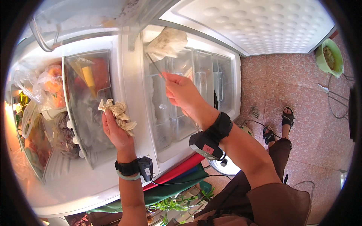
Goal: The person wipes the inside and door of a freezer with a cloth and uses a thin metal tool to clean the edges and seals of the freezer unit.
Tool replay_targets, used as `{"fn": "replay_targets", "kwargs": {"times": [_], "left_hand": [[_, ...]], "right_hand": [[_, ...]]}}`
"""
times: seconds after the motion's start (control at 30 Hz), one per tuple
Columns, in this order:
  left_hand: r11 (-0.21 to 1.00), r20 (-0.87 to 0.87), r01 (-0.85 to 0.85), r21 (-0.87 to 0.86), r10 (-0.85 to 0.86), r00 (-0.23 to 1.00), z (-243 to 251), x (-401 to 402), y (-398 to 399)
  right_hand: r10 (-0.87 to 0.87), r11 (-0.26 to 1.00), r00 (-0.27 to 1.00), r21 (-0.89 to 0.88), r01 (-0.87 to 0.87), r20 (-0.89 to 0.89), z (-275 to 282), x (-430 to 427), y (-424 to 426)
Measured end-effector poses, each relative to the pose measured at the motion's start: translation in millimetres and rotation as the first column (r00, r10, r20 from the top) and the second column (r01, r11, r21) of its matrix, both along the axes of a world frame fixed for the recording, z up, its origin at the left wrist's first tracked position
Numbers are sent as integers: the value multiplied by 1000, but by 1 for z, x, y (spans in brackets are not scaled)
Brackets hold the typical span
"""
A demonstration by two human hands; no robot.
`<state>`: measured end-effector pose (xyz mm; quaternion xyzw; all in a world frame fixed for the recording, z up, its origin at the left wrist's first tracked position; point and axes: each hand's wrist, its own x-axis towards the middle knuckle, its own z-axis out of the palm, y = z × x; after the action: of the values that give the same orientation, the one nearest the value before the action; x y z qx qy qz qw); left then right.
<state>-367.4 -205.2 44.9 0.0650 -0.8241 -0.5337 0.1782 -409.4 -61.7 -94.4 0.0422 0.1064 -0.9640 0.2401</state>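
Note:
A refrigerator stands before me with both compartments exposed. My left hand [114, 127] grips a crumpled cream cloth or paper wad [120, 114] by the divider [130, 93] between the compartments. My right hand [181, 90] is closed around a thin rod [155, 64], whose lower part runs behind my wrist. At the rod's upper end, a stained whitish cloth or paper [168, 42] lies over the top inner side of the freezer compartment; how it is fixed to the rod cannot be made out. Below are translucent freezer drawers [181, 124].
On the left, a clear shelf panel [84, 113] fronts bagged food, with bagged orange fruit [53, 82] nearby. An open, dimpled white door [254, 25] hangs above. A green bin [329, 58] and cables [333, 96] are on the tiled floor [305, 135]. Green plants [181, 203] grow below.

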Motion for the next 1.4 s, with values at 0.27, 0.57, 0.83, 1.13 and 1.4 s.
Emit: {"fn": "replay_targets", "kwargs": {"times": [0.27,0.57,0.83,1.13,1.4], "left_hand": [[999,-10,-26,23,26,1000,-2,0,-7],[999,-23,-40,-2,40,999,-2,1,-4],[1000,-17,-21,-3,21,1000,-1,0,-2],[999,20,-27,-21,27,999,0,1,-2],[994,3,-110,-10,110,994,-3,1,-2]], "right_hand": [[-82,997,995,-8,82,49,10,1,6],[-94,992,995,75,97,-44,7,-2,4],[-136,920,981,351,176,-134,6,-23,-11],[-167,885,978,419,203,-122,5,-30,-22],[-121,851,974,486,200,-189,3,6,-33]]}}
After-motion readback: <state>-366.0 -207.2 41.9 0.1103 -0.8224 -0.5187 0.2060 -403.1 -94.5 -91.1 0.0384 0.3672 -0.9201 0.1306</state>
